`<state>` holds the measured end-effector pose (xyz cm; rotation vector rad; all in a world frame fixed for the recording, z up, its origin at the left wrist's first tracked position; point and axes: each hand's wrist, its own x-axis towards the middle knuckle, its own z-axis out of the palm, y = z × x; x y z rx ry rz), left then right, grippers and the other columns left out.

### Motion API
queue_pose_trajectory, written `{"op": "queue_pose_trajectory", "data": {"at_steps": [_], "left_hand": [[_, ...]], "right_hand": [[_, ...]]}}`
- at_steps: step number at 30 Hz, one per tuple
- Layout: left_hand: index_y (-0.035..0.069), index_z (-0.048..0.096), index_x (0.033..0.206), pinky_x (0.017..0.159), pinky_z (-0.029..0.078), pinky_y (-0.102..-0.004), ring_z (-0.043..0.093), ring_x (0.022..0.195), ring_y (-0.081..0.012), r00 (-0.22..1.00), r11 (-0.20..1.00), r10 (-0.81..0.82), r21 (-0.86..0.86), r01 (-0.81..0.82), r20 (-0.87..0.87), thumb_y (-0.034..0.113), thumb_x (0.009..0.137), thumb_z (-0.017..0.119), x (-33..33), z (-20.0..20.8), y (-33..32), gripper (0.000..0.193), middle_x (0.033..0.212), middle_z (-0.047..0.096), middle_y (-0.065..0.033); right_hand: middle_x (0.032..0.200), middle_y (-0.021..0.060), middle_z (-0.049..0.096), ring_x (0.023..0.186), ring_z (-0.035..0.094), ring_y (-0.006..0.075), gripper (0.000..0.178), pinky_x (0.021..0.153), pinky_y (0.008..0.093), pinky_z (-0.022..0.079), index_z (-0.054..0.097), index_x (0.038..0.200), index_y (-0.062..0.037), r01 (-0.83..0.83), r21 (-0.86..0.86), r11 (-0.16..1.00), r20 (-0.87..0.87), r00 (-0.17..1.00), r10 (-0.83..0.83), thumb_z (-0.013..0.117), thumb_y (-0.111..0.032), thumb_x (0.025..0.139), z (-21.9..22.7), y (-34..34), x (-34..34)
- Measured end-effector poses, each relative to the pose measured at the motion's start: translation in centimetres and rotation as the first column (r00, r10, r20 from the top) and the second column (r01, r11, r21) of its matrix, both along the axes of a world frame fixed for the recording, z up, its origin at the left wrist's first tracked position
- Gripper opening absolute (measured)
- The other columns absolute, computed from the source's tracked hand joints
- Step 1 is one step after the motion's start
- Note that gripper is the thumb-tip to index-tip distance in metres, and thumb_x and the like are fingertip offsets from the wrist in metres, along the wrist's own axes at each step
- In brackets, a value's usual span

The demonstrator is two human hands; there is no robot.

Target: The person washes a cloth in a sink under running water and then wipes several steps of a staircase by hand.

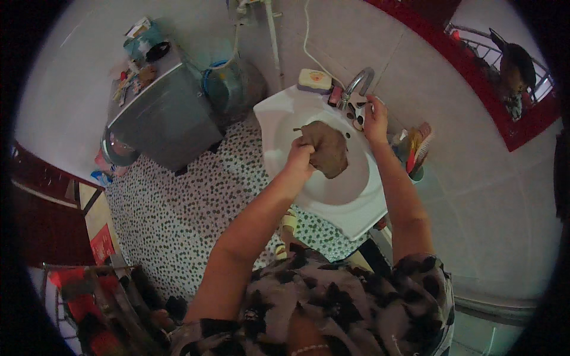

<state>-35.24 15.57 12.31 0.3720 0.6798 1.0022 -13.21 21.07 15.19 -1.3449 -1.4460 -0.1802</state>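
Note:
My left hand (301,155) is closed round one edge of a brown cloth (326,149), which hangs over the bowl of the white washbasin (274,107). At the basin's back right corner, my right hand (375,120) has its fingers curled at the handle side of the chrome faucet (363,77). The handle itself is mostly hidden by the fingers. Small dark and white items (355,116) lie on the rim beside that hand. No running water can be made out.
A pack with a yellow and white top (314,80) stands on the basin's back rim. Brushes and combs fill a cup (417,173) at right. Leftward are a grey washing machine (169,115) and a bucket (228,89), on pebble-patterned floor (178,207). A red-framed mirror (475,77) hangs at upper right.

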Motion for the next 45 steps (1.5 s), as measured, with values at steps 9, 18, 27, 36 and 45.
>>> {"op": "queue_pose_trajectory", "data": {"at_steps": [9, 18, 27, 36, 45], "left_hand": [[0.015, 0.043, 0.121, 0.08, 0.045, -0.0485, 0.051, 0.103, -0.0258, 0.906, 0.935, -0.332, -0.22, 0.278, -0.262, 0.022, 0.079, 0.062, -0.5, -1.1, 7.8, 0.047, 0.114, 0.05, -0.009], [0.009, 0.035, 0.127, 0.082, 0.043, -0.0473, 0.05, 0.105, -0.0298, 0.818, 0.846, -0.53, -0.21, 0.49, -0.224, 0.035, 0.082, 0.059, 3.8, -9.8, 11.4, 0.057, 0.122, 0.045, -0.0102], [0.011, 0.031, 0.129, 0.09, 0.04, -0.0537, 0.045, 0.112, -0.0325, 0.637, 0.608, -0.771, -0.297, 0.736, -0.001, 0.055, 0.086, 0.042, 3.1, -8.0, 13.3, 0.063, 0.126, 0.04, -0.0136], [0.017, 0.023, 0.133, 0.076, 0.049, -0.0506, 0.051, 0.103, -0.0302, 0.264, 0.405, -0.887, -0.361, 0.84, -0.379, 0.058, 0.086, 0.04, 4.0, -8.6, 16.2, 0.065, 0.127, 0.038, -0.0163], [0.004, 0.037, 0.126, 0.082, 0.046, -0.0378, 0.05, 0.103, -0.0238, 0.472, 0.552, -0.79, -0.12, 0.825, -0.391, 0.026, 0.083, 0.059, 7.0, -6.5, 15.3, 0.053, 0.115, 0.047, -0.0122]], "right_hand": [[0.086, 0.0098, 0.061, 0.082, 0.057, 0.0238, 0.011, 0.086, 0.0425, 0.033, 0.06, 0.086, -0.0104, 0.252, -0.457, 0.853, 0.457, 0.889, -0.018, 0.055, -0.012, 0.078, 0.1, -0.3, 1.1], [0.105, 0.0122, 0.057, 0.098, 0.054, 0.0253, 0.024, 0.081, 0.0322, 0.043, 0.055, 0.109, -0.0058, -0.073, -0.504, 0.86, -0.414, 0.895, -0.167, 0.05, -0.017, 0.088, -6.7, -4.9, -2.7], [0.116, 0.0117, 0.052, 0.108, 0.049, 0.0263, 0.052, 0.094, 0.0422, 0.036, 0.04, 0.126, -0.0067, -0.416, -0.222, 0.882, -0.847, -0.366, -0.386, 0.038, -0.044, 0.091, -10.5, -4.9, -10.0], [0.105, 0.0059, 0.054, 0.097, 0.054, 0.0233, 0.033, 0.085, 0.0368, 0.042, 0.047, 0.109, -0.0088, 0.175, -0.231, 0.957, -0.949, -0.256, -0.183, 0.061, -0.008, 0.078, -13.5, -4.4, -10.6], [0.1, 0.0052, 0.053, 0.089, 0.054, 0.0171, 0.022, 0.083, 0.029, 0.04, 0.055, 0.099, -0.0082, 0.292, -0.437, 0.851, -0.845, 0.19, -0.5, 0.058, 0.0, 0.079, -13.2, -7.5, -9.7]]}}
